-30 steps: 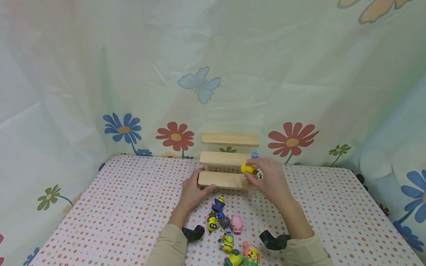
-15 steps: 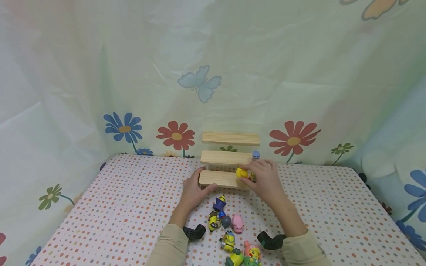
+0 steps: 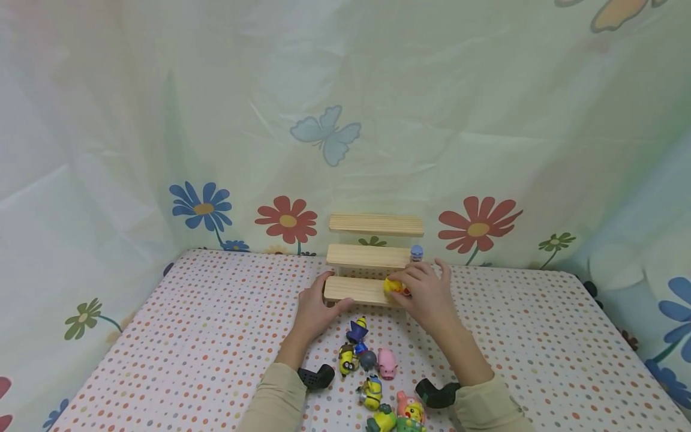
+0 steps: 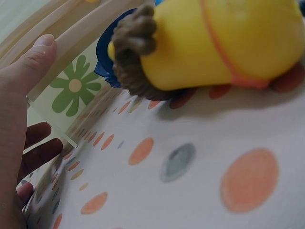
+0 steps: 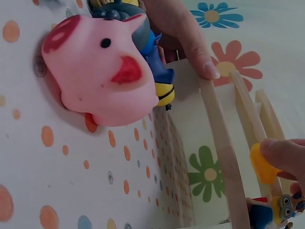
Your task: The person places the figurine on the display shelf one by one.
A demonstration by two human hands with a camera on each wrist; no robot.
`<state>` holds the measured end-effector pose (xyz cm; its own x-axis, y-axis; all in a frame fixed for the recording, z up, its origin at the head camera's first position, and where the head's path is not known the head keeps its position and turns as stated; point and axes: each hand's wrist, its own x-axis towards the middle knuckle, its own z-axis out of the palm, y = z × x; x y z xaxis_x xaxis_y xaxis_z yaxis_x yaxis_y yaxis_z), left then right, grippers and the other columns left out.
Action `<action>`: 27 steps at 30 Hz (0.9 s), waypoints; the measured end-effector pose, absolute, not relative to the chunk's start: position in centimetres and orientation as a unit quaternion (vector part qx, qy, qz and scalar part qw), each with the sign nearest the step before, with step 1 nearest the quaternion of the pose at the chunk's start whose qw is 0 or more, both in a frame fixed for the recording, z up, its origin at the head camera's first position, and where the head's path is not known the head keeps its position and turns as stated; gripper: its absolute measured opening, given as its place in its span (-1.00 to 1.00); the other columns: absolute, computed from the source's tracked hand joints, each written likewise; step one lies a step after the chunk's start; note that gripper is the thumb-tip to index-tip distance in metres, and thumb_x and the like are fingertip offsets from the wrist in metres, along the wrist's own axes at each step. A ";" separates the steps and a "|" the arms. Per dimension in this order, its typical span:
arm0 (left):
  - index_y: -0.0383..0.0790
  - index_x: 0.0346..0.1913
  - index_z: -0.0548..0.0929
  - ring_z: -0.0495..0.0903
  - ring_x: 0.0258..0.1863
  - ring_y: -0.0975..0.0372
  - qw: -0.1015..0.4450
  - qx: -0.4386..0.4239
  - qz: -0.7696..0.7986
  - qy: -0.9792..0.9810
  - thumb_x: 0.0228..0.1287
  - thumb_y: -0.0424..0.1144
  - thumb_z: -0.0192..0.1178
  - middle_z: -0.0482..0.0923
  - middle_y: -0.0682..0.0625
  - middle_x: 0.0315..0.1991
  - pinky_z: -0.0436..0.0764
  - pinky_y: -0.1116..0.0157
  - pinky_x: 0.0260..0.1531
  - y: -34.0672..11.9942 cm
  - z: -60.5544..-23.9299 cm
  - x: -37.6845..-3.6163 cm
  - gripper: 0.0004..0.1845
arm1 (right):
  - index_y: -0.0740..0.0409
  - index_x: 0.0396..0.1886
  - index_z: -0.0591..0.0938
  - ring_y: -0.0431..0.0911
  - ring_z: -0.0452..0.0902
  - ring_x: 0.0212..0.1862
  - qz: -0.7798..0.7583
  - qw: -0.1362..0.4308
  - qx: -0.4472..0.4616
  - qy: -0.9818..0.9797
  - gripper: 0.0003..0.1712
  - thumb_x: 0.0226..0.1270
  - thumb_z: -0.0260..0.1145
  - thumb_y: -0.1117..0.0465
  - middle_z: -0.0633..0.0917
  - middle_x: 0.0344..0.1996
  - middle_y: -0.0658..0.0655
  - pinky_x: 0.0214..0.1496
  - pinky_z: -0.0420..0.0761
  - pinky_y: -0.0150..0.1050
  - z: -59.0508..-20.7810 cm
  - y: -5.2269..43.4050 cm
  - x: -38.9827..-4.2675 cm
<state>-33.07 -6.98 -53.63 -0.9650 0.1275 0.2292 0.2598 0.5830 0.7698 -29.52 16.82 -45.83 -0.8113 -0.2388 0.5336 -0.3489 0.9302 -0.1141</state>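
Note:
A three-tier stand with wooden shelves [image 3: 353, 289] stands at the back of the table. My left hand [image 3: 315, 307] holds the left end of its lowest shelf, thumb at the front edge; the left wrist view shows the other fingers [image 4: 40, 152] by the clear side panel. With thumb and fingers, my right hand [image 3: 429, 295] pinches a small yellow toy figure [image 3: 391, 286] over the right part of that shelf. Its exact kind is hidden by the fingers. Beside it, a goggled minion figure [image 5: 282, 208] stands on the shelf. A blue-capped figure [image 3: 416, 253] stands at the middle shelf's right end.
Several toys lie on the dotted table in front of the stand: a pink pig [image 3: 387, 363], a purple-hatted figure [image 3: 357, 330], minion figures [image 3: 371, 393] and a pink-hooded Pikachu figure [image 3: 411, 412]. A flowered cloth [image 3: 378, 180] hangs behind the stand.
My right hand has moved left and down with the yellow figure, from above the shelf's right end to the shelf surface. The left hand keeps its hold on the stand.

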 end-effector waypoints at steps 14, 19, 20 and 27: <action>0.00 0.39 0.27 0.54 0.01 0.12 0.085 -0.114 -0.442 -0.886 0.00 0.32 0.28 0.55 -0.02 0.11 0.36 -0.06 0.11 -7.0 -53.9 -33.2 -0.09 | -0.04 -0.25 0.70 0.02 0.46 0.10 0.103 0.254 0.115 -0.955 -0.60 -0.11 0.58 -0.04 0.76 -0.24 0.02 0.35 -0.06 0.29 -46.3 16.5 -29.7; 0.01 0.38 0.28 0.55 -0.01 0.15 0.088 -0.115 -0.440 -0.886 0.01 0.33 0.27 0.56 0.00 0.09 0.43 0.01 0.03 -7.0 -54.1 -33.2 -0.10 | -0.04 -0.26 0.70 0.02 0.46 0.10 0.101 0.253 0.113 -0.955 -0.61 -0.11 0.58 -0.04 0.76 -0.24 0.02 0.35 -0.07 0.30 -46.3 16.5 -29.6; 0.02 0.38 0.28 0.55 -0.01 0.16 0.088 -0.115 -0.440 -0.886 0.01 0.33 0.27 0.56 0.00 0.08 0.45 0.02 0.02 -7.0 -54.1 -33.3 -0.10 | -0.04 -0.26 0.70 0.02 0.45 0.11 0.100 0.253 0.113 -0.956 -0.61 -0.11 0.58 -0.04 0.76 -0.24 0.02 0.35 -0.07 0.30 -46.3 16.5 -29.6; 0.03 0.38 0.27 0.54 0.01 0.16 0.085 -0.116 -0.442 -0.886 0.01 0.34 0.26 0.56 0.02 0.09 0.35 -0.06 0.10 -7.0 -54.1 -33.3 -0.11 | -0.04 -0.30 0.70 0.06 0.43 0.10 0.091 0.259 0.118 -0.954 -0.61 -0.14 0.59 -0.05 0.70 -0.15 0.04 0.33 -0.04 0.32 -46.4 16.6 -29.6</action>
<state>-33.31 -7.03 -54.13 -0.9586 0.1295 0.2534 0.2803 0.5833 0.7624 -29.65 16.58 -46.41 -0.8377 -0.1785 0.5161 -0.2730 0.9554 -0.1128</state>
